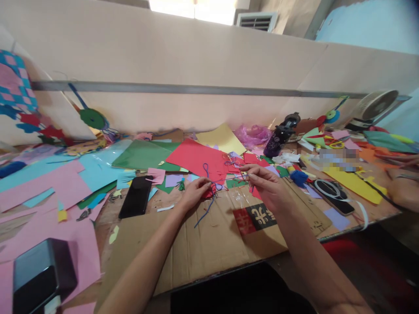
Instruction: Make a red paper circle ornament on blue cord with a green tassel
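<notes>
the blue cord (214,197) lies at the centre of the clock, above the cardboard (203,253) that spreads towards six o'clock. the left hand (196,192) has its fingertips closed on the cord beside a small loop, and a loose end trails to about seven o'clock. the right hand (266,185), at three, pinches a strand between thumb and fingers, so a thin span runs between both hands. the red paper (193,155) lies at eleven, the black phone (135,198) at nine, and the dark bottle (276,141) stands tilted at two.
</notes>
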Demonstrator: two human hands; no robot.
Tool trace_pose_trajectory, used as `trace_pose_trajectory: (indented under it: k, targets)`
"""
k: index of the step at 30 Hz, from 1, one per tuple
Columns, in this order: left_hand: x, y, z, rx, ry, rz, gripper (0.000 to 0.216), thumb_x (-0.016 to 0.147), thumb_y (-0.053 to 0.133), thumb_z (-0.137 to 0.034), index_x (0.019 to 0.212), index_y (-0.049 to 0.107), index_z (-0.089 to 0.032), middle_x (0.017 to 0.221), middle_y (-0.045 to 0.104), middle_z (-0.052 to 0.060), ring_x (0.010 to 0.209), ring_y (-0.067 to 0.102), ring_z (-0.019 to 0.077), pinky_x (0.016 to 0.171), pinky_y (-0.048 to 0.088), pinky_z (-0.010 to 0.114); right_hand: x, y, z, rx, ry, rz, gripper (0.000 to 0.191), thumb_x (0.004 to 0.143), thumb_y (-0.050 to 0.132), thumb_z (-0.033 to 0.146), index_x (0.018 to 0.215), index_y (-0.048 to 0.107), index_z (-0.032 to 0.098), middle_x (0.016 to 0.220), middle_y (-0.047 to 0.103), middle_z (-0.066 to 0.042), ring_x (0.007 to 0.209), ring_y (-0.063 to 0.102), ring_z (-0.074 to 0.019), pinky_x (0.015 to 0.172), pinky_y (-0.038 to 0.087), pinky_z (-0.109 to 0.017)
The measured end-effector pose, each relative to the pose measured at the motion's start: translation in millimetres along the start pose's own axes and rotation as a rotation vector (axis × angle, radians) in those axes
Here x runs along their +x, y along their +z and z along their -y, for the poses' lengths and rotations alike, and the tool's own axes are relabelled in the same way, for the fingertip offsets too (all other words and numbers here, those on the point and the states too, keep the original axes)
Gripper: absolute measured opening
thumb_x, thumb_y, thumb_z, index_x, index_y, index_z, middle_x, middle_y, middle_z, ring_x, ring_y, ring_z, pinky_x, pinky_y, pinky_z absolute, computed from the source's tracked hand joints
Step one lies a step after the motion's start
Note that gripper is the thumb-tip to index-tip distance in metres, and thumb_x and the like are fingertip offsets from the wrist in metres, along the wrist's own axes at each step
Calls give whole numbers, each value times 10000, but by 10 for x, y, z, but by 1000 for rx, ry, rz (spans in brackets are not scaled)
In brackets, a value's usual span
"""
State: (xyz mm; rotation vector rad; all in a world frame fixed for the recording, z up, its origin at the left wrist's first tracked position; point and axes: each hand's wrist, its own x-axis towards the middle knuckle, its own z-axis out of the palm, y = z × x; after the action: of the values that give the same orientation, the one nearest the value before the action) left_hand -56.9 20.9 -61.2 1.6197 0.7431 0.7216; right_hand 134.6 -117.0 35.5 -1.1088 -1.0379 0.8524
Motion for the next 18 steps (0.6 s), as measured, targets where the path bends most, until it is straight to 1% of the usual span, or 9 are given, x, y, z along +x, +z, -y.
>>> trace_pose_trajectory:
  k: [3, 5, 7, 9, 10, 11, 12, 14, 18]
  targets:
    - [4, 3, 9, -9, -2, 1, 332, 760, 653, -484, 844, 646, -163, 752, 595, 1, 679, 535, 128, 610, 449, 234, -70, -45, 71, -43, -39, 6, 205, 742, 772, 404, 686, 676, 231, 1040, 672, -51, 1055, 570, -228, 822, 445, -317]
    - [7, 5, 21, -29, -10, -1, 347, 754, 658, -497, 851, 644, -164, 741, 588, -4, 669, 534, 127, 610, 453, 240, -105, -84, 115, -94, -69, 49, 235, 763, 757, 425, 683, 669, 222, 1016, 681, -57, 1029, 588, -230, 827, 456, -325]
    - [8, 8, 34, -52, -26, 3, 360, 748, 667, -500, 866, 645, -161, 738, 590, -5, 662, 537, 126, 600, 459, 239, -111, -132, 147, -190, -71, 165, 302, 796, 724, 469, 660, 658, 208, 936, 690, -65, 936, 613, -224, 791, 467, -326]
    - [7, 7, 42, -70, -31, 7, 360, 748, 674, -493, 878, 647, -158, 744, 602, -2, 663, 545, 126, 592, 465, 236, -71, -175, 149, -364, -61, 298, 366, 847, 663, 513, 664, 663, 196, 838, 686, -66, 841, 622, -212, 745, 465, -319]
    - [7, 6, 44, -71, -25, 8, 354, 752, 674, -487, 877, 648, -158, 745, 607, -1, 665, 548, 126, 593, 467, 235, -31, -188, 132, -469, -68, 327, 384, 870, 631, 524, 684, 672, 191, 807, 682, -63, 808, 619, -205, 726, 459, -314]
    - [7, 3, 43, -62, -14, 9, 343, 754, 673, -480, 868, 648, -158, 742, 611, 0, 666, 550, 126, 599, 468, 235, 20, -190, 100, -575, -87, 314, 383, 889, 606, 523, 722, 684, 187, 794, 679, -58, 794, 616, -199, 719, 452, -309]
    - [8, 0, 42, -48, 0, 6, 329, 759, 669, -471, 860, 649, -159, 740, 613, 0, 670, 551, 127, 609, 469, 237, 80, -181, 52, -660, -121, 259, 363, 896, 598, 511, 768, 694, 185, 807, 681, -55, 794, 611, -195, 718, 447, -305]
    - [12, -7, 37, -7, 27, 2, 299, 767, 657, -449, 850, 655, -162, 748, 623, 1, 684, 556, 129, 635, 469, 241, 213, -126, -92, -739, -158, 157, 316, 907, 583, 471, 871, 703, 181, 859, 691, -55, 810, 609, -190, 708, 443, -294]
    - [20, -19, 25, 36, 68, 4, 251, 784, 622, -404, 854, 668, -167, 776, 654, 11, 719, 579, 144, 683, 482, 258, 418, 90, -476, -708, -74, 240, 245, 865, 623, 376, 980, 706, 176, 975, 718, -65, 848, 638, -186, 696, 457, -275]
